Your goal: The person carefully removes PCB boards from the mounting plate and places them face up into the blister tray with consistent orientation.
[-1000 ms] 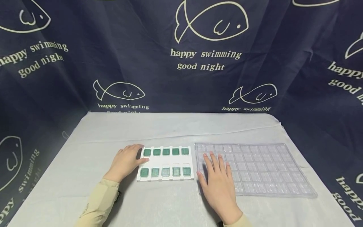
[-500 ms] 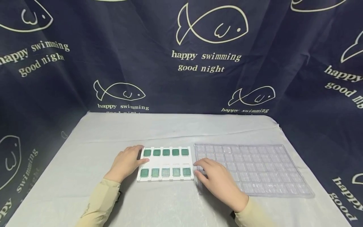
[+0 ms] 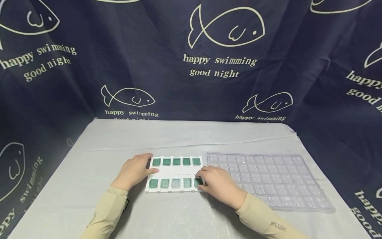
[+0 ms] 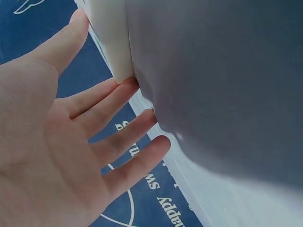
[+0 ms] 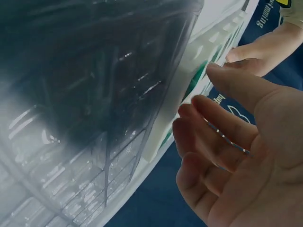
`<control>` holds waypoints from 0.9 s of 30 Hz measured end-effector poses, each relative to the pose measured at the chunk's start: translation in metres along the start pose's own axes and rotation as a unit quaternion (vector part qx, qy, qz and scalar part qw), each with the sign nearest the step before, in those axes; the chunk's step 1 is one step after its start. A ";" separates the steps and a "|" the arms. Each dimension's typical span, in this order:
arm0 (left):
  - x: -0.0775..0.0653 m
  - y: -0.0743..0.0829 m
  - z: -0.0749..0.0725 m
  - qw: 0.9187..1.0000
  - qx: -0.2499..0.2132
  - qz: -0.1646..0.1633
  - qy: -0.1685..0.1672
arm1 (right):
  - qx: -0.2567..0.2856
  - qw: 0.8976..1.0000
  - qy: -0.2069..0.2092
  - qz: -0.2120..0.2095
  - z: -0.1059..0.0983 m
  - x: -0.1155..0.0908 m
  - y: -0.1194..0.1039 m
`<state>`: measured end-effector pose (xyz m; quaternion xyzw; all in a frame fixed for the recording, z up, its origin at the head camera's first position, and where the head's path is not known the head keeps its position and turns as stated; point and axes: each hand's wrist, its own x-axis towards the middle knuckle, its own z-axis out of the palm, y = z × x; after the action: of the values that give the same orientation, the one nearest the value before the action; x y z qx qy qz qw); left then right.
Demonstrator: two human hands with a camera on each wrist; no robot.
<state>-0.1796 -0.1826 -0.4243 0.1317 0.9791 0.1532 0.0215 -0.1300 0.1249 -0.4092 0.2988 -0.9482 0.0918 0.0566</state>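
Observation:
A flat white tray lies at the middle of the table and carries two rows of green square chips with a fine grid pattern. My left hand holds its left end, thumb on the top face and index finger at the far corner. In the left wrist view the tray's end sits between thumb and index finger. Over the tray's right end, my right hand has its bent fingers and thumb around the front-row right chip, which sits in its slot. A gap shows between those fingertips in the right wrist view.
Right of the white tray lies a large clear plastic tray with many rectangular compartments, its left edge close by. My right forearm passes near its front left corner. A pale cloth covers the table, and a dark blue fish-print curtain surrounds it.
My right hand has moved left from above the clear tray to the white tray's right end, its spread fingers now bent toward the thumb. My left hand stays on the white tray.

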 end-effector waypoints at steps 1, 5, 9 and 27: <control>0.000 0.000 0.000 1.000 -0.004 -0.003 -0.001 | 0.000 1.000 -0.005 -0.002 0.001 0.001 0.000; 0.001 0.001 -0.001 1.000 -0.008 -0.002 0.000 | -0.006 1.000 -0.008 -0.011 0.003 0.003 0.000; 0.002 0.001 -0.001 1.000 -0.011 -0.003 0.002 | -0.017 1.000 -0.002 -0.016 0.004 0.005 0.000; 0.003 -0.001 -0.001 1.000 -0.016 -0.010 -0.002 | 0.008 1.000 -0.007 -0.006 0.006 0.011 0.002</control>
<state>-0.1827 -0.1826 -0.4237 0.1218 0.9778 0.1684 0.0273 -0.1400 0.1191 -0.4141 0.3057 -0.9460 0.0967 0.0477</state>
